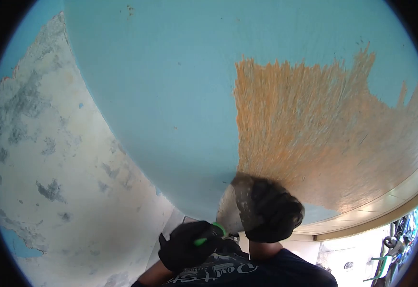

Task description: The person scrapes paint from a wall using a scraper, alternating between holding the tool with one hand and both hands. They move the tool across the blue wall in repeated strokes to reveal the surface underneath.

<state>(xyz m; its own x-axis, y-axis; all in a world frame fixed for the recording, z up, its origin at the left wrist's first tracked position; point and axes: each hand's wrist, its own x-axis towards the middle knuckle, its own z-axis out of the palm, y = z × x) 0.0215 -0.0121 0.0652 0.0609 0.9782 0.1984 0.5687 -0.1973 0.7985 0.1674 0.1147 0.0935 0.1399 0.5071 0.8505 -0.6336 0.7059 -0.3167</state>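
My left hand (pixel 190 245), in a black glove, is closed around the green handle of a scraper (pixel 227 210) low in the view. Its pale metal blade points up towards the wall, between my two hands. My right hand (pixel 275 210), also gloved in black, is closed just right of the blade, partly blurred, with a dusty grey patch on its near side. Whether it touches the blade, or grips anything, is hidden. Both hands are in front of a wall of light blue paint (pixel 170 95). A large scraped patch (pixel 290 110) with ragged edges shows orange-brown above my right hand.
A whitish, grey-blotched wall (pixel 60 158) with peeled edges meets the blue wall at left. Pale tiles (pixel 362 213) run along the blue wall's lower right. Farther off at lower right are a green-framed object (pixel 384 268) and parked motorbikes (pixel 395 239).
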